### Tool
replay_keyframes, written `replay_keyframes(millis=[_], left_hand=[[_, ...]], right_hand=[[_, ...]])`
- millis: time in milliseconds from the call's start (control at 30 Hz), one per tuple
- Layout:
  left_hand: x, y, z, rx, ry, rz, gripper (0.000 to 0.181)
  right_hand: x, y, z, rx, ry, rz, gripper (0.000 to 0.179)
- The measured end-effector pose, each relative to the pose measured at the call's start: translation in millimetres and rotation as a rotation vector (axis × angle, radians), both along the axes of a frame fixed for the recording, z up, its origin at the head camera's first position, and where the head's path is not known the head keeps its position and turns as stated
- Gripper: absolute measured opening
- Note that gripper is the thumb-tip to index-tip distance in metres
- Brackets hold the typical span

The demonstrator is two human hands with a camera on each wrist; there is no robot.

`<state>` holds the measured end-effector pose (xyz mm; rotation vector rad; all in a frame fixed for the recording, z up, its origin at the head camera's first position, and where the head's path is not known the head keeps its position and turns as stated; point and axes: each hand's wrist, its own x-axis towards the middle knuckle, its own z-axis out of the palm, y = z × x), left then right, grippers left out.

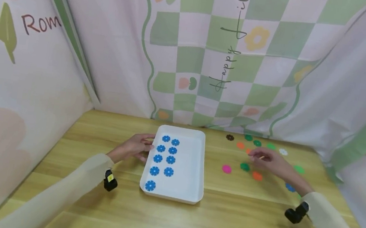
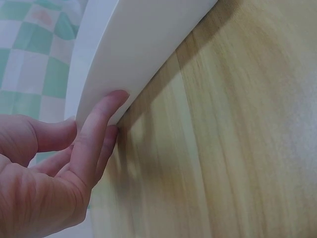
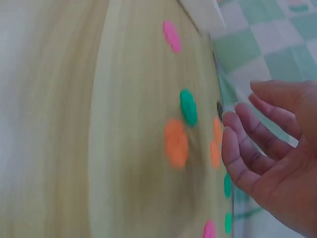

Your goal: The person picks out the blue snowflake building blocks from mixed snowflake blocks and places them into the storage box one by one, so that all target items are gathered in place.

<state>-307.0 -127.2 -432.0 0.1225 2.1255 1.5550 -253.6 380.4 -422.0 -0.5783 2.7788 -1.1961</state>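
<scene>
A white tray (image 1: 188, 167) lies on the table, with several blue flower-shaped discs (image 1: 170, 159) in two columns along its left half. My left hand (image 1: 135, 147) holds the tray's left wall, thumb at the rim and fingers against the outside; the left wrist view shows these fingers (image 2: 89, 144) on the wall. Over loose coloured discs to the right hovers my right hand (image 1: 270, 162). Its fingers are loosely bent, and nothing shows between them in the right wrist view. Close to it lie an orange disc (image 1: 257, 176) and a dark green disc (image 1: 244, 167).
A pink disc (image 1: 226, 169) lies between the tray and the right hand. Farther back are a brown disc (image 1: 230, 137), a white disc (image 1: 283, 151) and several green ones. Patterned curtains (image 1: 223, 58) close off the wooden table's (image 1: 224, 224) back and sides.
</scene>
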Motion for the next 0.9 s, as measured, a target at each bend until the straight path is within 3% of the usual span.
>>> replay_keyframes(millis=[267, 633, 900], left_hand=[[-0.7, -1.4, -2.5, -0.011, 0.011, -0.005, 0.060], [-2.6, -4.4, -5.3, 0.013, 0.000, -0.001, 0.060], [-3.8, -5.4, -6.3, 0.024, -0.010, -0.001, 0.060]], right_hand=[[1.8, 36.7, -16.3, -0.038, 0.124, 0.005, 0.022], [15.8, 81.2, -13.8, 0.028, -0.022, -0.027, 0.037], [21.1, 121.9, -19.3, -0.060, -0.048, 0.091, 0.047]])
